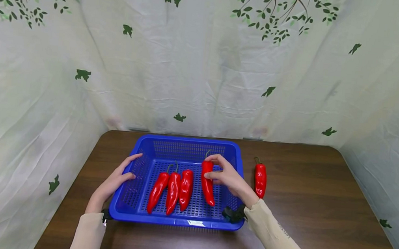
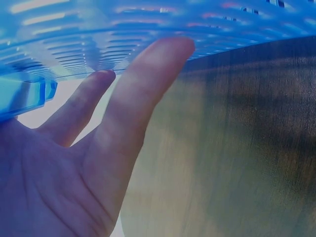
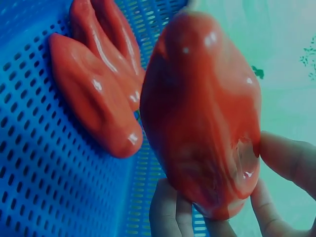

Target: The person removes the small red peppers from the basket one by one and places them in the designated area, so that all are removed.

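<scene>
Head view: right hand (image 1: 228,176) pinched red pepper (image 1: 209,192) near upper end, within blue basket (image 1: 176,221), 3 o'clock from centre; left hand (image 1: 113,183) lay straight-fingered at basket's 9 o'clock end. We judged pepper light, firm, slippery; best held round broad shoulder.

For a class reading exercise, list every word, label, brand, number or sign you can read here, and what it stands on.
No text can be read.
Right sleeve: small dark marks, too small to tell whether they are lettering.
Blue basket: none seen.
Red peppers: none seen.
</scene>
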`<move>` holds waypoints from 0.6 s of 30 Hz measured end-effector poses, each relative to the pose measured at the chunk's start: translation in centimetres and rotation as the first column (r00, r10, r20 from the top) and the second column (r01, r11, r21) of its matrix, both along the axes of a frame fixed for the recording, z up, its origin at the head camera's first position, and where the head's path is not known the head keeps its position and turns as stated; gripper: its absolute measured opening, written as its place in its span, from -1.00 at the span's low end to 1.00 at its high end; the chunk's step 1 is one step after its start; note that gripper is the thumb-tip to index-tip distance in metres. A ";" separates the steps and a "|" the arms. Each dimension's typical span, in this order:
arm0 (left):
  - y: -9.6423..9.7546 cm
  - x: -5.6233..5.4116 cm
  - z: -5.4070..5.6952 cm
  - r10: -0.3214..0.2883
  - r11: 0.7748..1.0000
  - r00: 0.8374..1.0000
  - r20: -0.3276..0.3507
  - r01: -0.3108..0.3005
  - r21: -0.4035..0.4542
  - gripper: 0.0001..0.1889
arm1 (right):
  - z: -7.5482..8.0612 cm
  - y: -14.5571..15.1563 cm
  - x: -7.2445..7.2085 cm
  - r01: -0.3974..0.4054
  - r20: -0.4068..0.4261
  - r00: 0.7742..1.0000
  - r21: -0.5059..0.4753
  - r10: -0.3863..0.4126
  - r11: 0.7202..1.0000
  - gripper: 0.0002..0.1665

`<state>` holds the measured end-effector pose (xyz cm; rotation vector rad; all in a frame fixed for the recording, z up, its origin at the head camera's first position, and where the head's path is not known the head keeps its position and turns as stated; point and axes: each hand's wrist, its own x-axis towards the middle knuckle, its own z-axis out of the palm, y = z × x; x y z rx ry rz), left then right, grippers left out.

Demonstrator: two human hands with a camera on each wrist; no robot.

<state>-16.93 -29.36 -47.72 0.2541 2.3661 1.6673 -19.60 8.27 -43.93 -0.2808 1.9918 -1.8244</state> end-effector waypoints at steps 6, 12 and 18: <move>0.0 0.0 0.0 0.002 1.000 1.000 -0.002 -0.002 -0.003 -0.34 | 0.5 0.3 -0.1 0.001 0.001 1.000 -0.046 -0.001 0.999 -0.47; 0.0 0.0 0.0 0.001 1.000 1.000 -0.011 -0.001 -0.010 -0.34 | 0.9 0.9 -0.1 0.008 -0.001 1.000 -0.052 -0.008 0.999 -0.46; 0.0 0.1 -0.2 0.001 1.000 1.000 -0.007 -0.002 -0.025 -0.35 | 1.2 1.7 0.0 0.019 -0.005 1.000 -0.044 -0.019 0.999 -0.44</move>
